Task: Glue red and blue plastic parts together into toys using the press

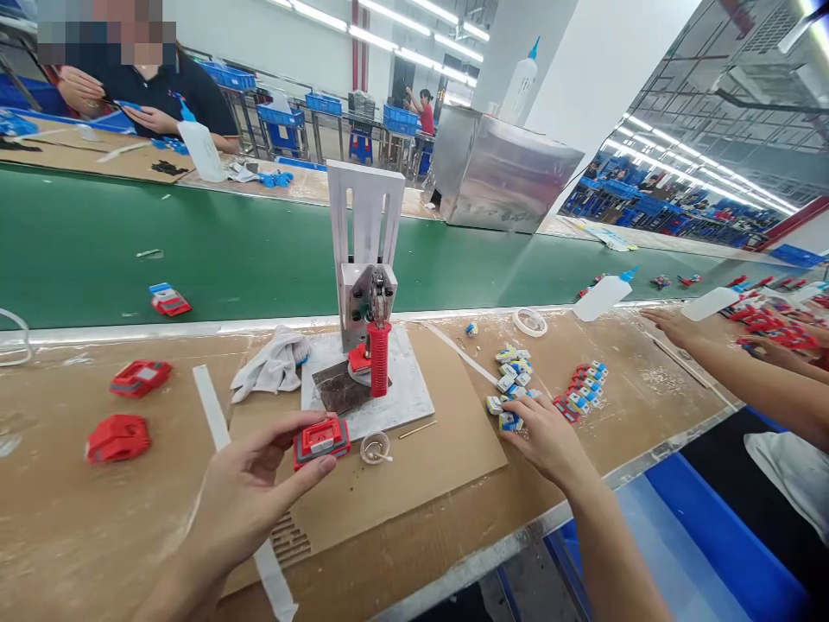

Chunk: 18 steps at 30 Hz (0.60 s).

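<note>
My left hand grips a red plastic part with grey trim between thumb and fingers, in front of the press. My right hand is at a pile of small blue, white and yellow plastic parts. Its thumb and index finger are around one small blue-and-white part; the other fingers are partly hidden. Between the hands stands a hand press with a red handle and a red piece under it. A small clear cup with a swab lies near my left hand.
Two red parts lie at left, near a white glove. A tape roll and rows of blue-and-red parts are at right. Beyond runs a green conveyor belt. A co-worker's arm reaches in from the right; another person sits opposite.
</note>
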### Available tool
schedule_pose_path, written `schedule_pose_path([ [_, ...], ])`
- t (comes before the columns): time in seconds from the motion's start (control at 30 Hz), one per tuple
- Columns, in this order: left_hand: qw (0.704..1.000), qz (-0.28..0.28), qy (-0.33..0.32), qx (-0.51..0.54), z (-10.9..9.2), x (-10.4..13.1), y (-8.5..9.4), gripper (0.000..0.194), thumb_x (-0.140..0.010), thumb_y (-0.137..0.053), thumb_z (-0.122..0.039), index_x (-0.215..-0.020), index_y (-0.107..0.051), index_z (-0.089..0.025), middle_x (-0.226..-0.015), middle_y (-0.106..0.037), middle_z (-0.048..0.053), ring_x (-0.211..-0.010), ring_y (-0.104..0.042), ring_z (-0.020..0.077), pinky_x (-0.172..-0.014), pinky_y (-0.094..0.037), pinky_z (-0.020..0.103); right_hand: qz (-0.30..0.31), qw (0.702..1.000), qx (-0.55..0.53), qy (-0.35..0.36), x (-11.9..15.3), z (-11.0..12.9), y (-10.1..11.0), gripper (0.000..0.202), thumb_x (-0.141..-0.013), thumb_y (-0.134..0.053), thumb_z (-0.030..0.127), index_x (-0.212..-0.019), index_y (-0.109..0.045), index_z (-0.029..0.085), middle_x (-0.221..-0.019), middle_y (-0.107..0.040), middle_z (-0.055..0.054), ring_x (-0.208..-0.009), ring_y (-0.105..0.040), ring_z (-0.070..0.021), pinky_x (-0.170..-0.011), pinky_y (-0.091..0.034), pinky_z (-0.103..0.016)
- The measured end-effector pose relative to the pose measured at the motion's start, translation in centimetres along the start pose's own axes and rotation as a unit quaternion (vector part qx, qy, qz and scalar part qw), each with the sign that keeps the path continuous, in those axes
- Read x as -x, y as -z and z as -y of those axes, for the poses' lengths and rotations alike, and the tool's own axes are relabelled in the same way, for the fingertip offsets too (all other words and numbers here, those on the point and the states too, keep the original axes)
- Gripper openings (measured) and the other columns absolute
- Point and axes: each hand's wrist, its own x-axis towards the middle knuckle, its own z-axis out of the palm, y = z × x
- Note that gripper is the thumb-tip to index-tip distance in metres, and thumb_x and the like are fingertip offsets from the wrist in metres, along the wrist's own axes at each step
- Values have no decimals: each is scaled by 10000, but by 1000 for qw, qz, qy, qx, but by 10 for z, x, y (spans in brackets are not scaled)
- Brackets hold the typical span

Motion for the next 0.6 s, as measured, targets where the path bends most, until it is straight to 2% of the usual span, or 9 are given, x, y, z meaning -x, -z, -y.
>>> schedule_pose_path([
  [0.13, 1000, 7, 5, 6, -5, 1, -2, 329, -769, -858, -345, -1062, -757, -232, -1002, -810, 66, -892, -787, 242, -839, -667, 318, -43, 999, -21, -15, 1, 5, -6, 219, -827, -639, 145, -1032, -698, 194, -981, -718, -95, -965, -610, -308, -857, -509, -446],
  [0.2, 999, 11, 29, 11, -9, 3, -5, 351, -757, -865, -365, -1049, -756, -205, -1028, -805, 88, -931, -782, 265, -873, -662, 354, -103, 991, -88, -23, 7, 6, -12, 216, -805, -635, 153, -1010, -685, 201, -978, -708, -86, -938, -616, -285, -839, -506, -426],
  [0.27, 998, 15, 59, 23, -13, 6, -9, 366, -749, -867, -375, -1044, -753, -191, -1077, -797, 104, -975, -775, 281, -893, -657, 369, -181, 962, -202, -36, 14, 10, -16, 238, -819, -657, 182, -1056, -668, 213, -992, -694, -73, -900, -621, -248, -795, -511, -384],
  [0.33, 994, 22, 90, 50, -19, 10, -15, 373, -757, -860, -374, -1066, -744, -201, -1117, -792, 101, -990, -774, 278, -876, -663, 353, -252, 897, -360, -47, 20, 23, -17, 289, -849, -703, 215, -1130, -643, 236, -1017, -675, -61, -886, -636, -212, -758, -528, -336],
  [0.4, 989, 22, 119, 85, -24, 13, -21, 382, -773, -850, -350, -1114, -725, -231, -1128, -791, 78, -974, -780, 257, -858, -666, 329, -274, 810, -517, -41, 22, 45, -14, 343, -855, -757, 235, -1169, -624, 268, -1048, -658, -53, -909, -660, -199, -721, -551, -299],
  [0.5, 986, 28, 111, 117, -31, 17, -29, 363, -779, -844, -277, -1119, -717, -271, -1135, -787, 40, -934, -786, 213, -845, -661, 287, -217, 701, -680, -2, 17, 88, -4, 372, -854, -800, 279, -1177, -619, 316, -1087, -625, -40, -887, -695, -195, -628, -573, -263],
  [0.57, 988, 39, 91, 119, -35, 18, -31, 310, -783, -832, -235, -1074, -732, -272, -1152, -780, 34, -928, -785, 195, -836, -656, 263, -172, 654, -736, 36, 10, 113, 2, 353, -867, -795, 311, -1173, -621, 341, -1087, -604, -27, -825, -709, -180, -577, -572, -248],
  [0.6, 988, 45, 87, 117, -37, 18, -32, 286, -783, -828, -222, -1052, -739, -264, -1150, -779, 37, -928, -783, 192, -826, -654, 255, -157, 642, -748, 55, 6, 122, 5, 334, -878, -785, 320, -1169, -624, 347, -1090, -597, -23, -813, -713, -175, -571, -574, -244],
])
